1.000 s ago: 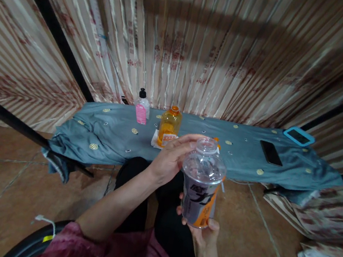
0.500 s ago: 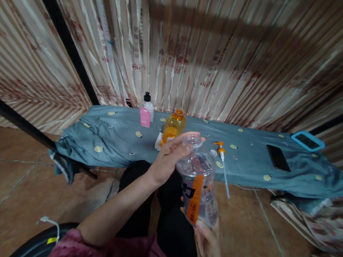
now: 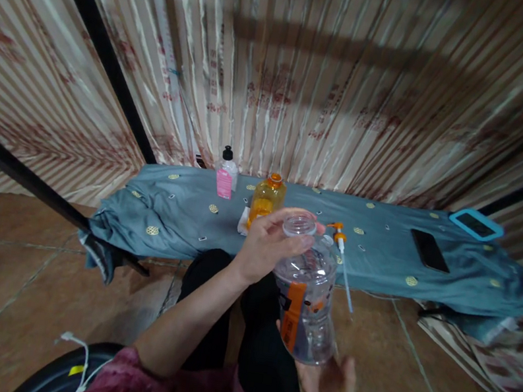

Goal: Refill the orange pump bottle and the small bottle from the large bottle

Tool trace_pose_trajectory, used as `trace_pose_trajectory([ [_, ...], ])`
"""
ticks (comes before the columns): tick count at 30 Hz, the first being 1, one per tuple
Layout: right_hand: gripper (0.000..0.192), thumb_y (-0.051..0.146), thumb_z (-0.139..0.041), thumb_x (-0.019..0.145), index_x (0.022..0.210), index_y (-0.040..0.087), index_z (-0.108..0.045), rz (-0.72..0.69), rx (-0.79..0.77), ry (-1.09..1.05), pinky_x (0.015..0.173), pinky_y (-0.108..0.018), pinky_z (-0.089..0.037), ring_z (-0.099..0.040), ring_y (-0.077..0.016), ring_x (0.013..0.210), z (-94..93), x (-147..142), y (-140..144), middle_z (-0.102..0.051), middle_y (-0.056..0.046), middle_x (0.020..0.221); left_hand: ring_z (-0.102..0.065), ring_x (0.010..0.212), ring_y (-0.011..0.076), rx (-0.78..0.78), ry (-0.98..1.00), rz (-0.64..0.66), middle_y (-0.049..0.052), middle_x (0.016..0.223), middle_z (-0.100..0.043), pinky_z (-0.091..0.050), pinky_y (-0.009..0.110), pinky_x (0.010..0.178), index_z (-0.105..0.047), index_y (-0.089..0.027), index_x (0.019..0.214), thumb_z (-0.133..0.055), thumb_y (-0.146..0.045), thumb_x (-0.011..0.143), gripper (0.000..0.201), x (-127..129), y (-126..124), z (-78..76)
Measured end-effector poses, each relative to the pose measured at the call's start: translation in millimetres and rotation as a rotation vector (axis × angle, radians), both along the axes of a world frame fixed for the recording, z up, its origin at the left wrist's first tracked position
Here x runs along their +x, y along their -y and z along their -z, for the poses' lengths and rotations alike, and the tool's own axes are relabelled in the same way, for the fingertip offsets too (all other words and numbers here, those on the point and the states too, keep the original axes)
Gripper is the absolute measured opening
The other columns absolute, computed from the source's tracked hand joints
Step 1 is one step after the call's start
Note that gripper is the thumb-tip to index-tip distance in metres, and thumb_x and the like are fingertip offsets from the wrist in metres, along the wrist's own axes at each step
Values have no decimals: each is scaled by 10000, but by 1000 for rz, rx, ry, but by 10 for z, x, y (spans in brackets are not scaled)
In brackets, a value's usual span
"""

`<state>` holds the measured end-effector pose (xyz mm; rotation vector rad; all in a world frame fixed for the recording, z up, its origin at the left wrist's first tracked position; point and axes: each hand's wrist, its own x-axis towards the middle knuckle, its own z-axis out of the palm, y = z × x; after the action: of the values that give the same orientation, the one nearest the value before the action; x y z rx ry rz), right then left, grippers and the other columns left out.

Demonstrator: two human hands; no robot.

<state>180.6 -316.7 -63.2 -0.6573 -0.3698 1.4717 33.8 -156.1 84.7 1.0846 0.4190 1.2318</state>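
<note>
My left hand (image 3: 269, 245) grips the neck of a clear, uncapped plastic bottle (image 3: 307, 297) with an orange and black label, held in front of me above my lap. My right hand (image 3: 328, 388) is open just under the bottle's base, fingers spread, barely touching it or slightly apart. Behind the bottle, on a low table under a blue-grey cloth (image 3: 177, 222), stands an orange bottle (image 3: 265, 200) on a white tissue. An orange pump head with a long tube (image 3: 340, 249) lies to its right.
A small white bottle with a pink label and black cap (image 3: 226, 173) stands at the table's back. A black phone (image 3: 430, 249) and a blue-cased phone (image 3: 476, 224) lie at the right. Striped curtains hang behind. A black pole (image 3: 33, 184) crosses the left side.
My right hand has let go of the bottle's base and opened beneath it. My left hand now carries the bottle by its neck and has turned it more upright.
</note>
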Motion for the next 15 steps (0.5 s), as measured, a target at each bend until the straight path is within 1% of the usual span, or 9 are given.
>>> trace_pose_trajectory([
  [2,625,802,-561,825,1239,354,-699,-109,21,-75,856,-461,-607,-733,-266,1096,37,-15,-45,-766,-68,1203,-744,940,237,-1,2,45,61,941,-800,-586,386,851,-722,-202,999,-898,-451,666,451,-5,-13,-26],
  [4,711,883,-572,736,1180,348,-726,-265,64,-137,684,-369,-621,-764,-255,977,78,-41,-117,-772,-69,1184,-752,945,251,-7,12,90,71,948,-802,-594,396,852,-726,-195,991,-892,-456,671,445,-7,-21,-49],
  [7,905,951,-644,550,1169,295,-723,-564,160,-205,470,-239,-536,-757,-190,762,122,-35,-270,-774,-78,1139,-764,916,264,-18,46,157,92,948,-804,-609,408,834,-733,-179,976,-889,-462,663,450,-4,-34,-67],
  [8,938,947,-662,534,1175,263,-716,-679,193,-219,442,-217,-513,-739,-159,704,126,-15,-329,-776,-80,1099,-767,907,268,-20,52,174,96,944,-805,-613,413,829,-737,-175,971,-890,-470,656,458,-2,-40,-68],
  [11,878,784,-808,583,1194,166,-691,-1036,267,-223,439,-223,-523,-669,-107,541,103,52,-484,-774,-67,900,-770,911,277,-22,45,213,95,930,-806,-621,422,825,-749,-176,977,-885,-506,645,487,10,-68,-70],
  [12,919,762,-851,512,1190,164,-691,-1090,263,-217,425,-230,-518,-661,-114,519,87,57,-515,-769,-60,865,-771,920,280,-18,46,225,97,935,-806,-622,423,830,-751,-178,989,-881,-515,649,496,16,-81,-72],
  [13,961,744,-883,424,1169,165,-700,-1106,249,-207,406,-245,-511,-655,-128,499,70,47,-529,-763,-55,831,-771,936,284,-12,50,237,103,960,-805,-621,426,841,-751,-180,1012,-877,-520,655,508,24,-95,-75],
  [14,999,733,-899,326,1128,166,-715,-1076,226,-196,384,-265,-503,-650,-148,482,53,21,-527,-753,-55,792,-769,962,291,-5,58,249,114,1007,-801,-618,431,856,-747,-183,1045,-874,-521,663,525,33,-110,-77],
  [15,1013,724,-902,243,1067,161,-731,-1006,197,-180,361,-290,-493,-644,-172,466,37,-17,-510,-740,-61,745,-763,1000,299,3,66,257,125,1072,-791,-614,436,876,-738,-190,1086,-872,-517,670,546,43,-125,-78],
])
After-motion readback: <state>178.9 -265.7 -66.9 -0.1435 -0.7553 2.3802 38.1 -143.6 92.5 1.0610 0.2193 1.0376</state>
